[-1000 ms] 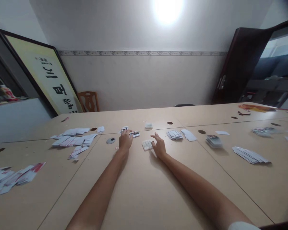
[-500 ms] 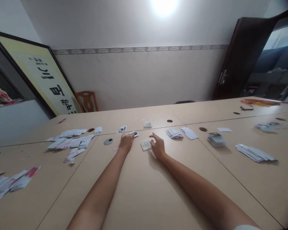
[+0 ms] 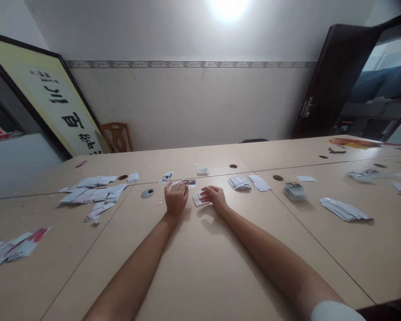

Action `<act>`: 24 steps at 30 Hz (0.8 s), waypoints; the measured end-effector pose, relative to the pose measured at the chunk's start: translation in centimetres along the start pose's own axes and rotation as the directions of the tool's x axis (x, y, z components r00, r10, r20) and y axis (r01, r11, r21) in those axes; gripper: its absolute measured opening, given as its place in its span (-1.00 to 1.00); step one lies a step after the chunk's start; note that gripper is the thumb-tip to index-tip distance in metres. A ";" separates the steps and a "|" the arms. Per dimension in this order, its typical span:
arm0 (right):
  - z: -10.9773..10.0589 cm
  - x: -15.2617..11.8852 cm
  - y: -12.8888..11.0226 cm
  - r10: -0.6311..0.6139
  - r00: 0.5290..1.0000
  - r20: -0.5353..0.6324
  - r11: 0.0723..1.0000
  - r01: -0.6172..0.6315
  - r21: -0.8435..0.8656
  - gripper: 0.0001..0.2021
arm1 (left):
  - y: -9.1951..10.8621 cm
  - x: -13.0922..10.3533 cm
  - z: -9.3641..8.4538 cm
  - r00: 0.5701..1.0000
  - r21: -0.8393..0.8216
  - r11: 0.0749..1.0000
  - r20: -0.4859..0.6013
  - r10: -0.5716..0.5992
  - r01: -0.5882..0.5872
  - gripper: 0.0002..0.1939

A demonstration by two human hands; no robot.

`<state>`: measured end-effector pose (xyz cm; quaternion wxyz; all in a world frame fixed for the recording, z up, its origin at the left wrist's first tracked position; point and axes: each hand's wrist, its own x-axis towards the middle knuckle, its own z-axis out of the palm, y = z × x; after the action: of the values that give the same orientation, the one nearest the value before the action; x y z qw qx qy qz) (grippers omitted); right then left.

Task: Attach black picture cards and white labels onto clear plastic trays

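Observation:
My left hand (image 3: pixel 176 199) is held over the table with its fingers loosely bent and apart, and nothing shows in it. Just beyond its fingertips lies a small dark-and-white picture card (image 3: pixel 190 182), with a white edge beside it partly covered by the fingers. My right hand (image 3: pixel 215 197) reaches leftward, fingers stretched over a small, pale plastic case (image 3: pixel 197 199). The fingers cover the case's right part; whether they touch it I cannot tell. Farther back sits another clear case (image 3: pixel 203 170). More picture cards (image 3: pixel 167 177) lie beyond my left hand.
White paper slips (image 3: pixel 96 189) are heaped at the left. To the right lie a fanned stack of cards (image 3: pixel 239 183), stacked clear cases (image 3: pixel 294 191) and a row of white slips (image 3: pixel 345 209). Cable holes (image 3: pixel 278 178) and a grey cap (image 3: pixel 147 193) mark the tabletop.
My left hand has drawn back from the picture card, which now lies on the table. My right hand's fingers have come down and leftward over the near case. The view has shifted slightly.

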<state>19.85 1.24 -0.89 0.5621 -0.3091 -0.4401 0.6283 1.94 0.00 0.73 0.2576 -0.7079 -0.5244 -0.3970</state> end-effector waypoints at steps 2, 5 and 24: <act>0.1 -0.1 -0.2 0.044 0.997 0.063 0.998 -0.047 0.045 -0.75 | 1.6 -0.8 -0.9 0.996 -0.006 0.998 -0.070 0.056 -0.057 -0.85; 0.1 -0.3 -0.2 0.083 0.984 0.161 0.991 -0.098 0.091 -0.76 | 3.1 -1.6 -2.2 0.992 0.052 0.995 -0.085 0.092 -0.088 -0.88; -0.1 -0.9 -0.2 0.069 0.969 0.236 0.997 -0.075 0.013 -0.77 | 3.7 -1.8 -2.4 0.973 -0.227 0.973 0.214 0.083 -0.033 -0.72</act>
<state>20.16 0.38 -0.81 0.4862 -0.2422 -0.4852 0.6852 4.50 -4.04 0.73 0.1284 -0.7871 -0.4813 -0.3639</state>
